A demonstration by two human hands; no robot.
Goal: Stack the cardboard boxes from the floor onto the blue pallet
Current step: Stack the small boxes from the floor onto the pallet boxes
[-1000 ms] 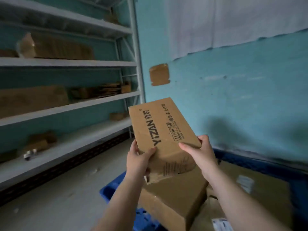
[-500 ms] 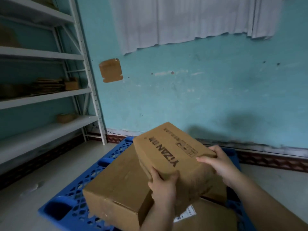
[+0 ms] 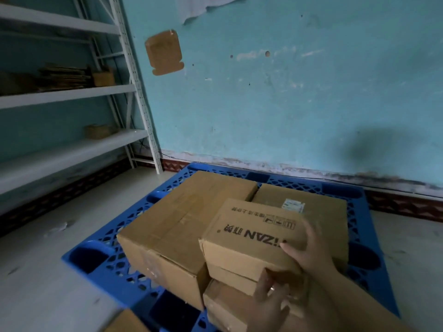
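Change since earlier: printed box has come down from mid-air onto the stack; the view now tilts lower.
Head view, printed box: sits atop a lower box, just beside the large box, lettering upside down.
Left hand: fingers curled against the printed box's near face, thumb up on it.
Right hand: spread over the top right corner, gripping it.
Blue pallet: on the floor by the wall, another box behind.
Shelving: left, holding cardboard.
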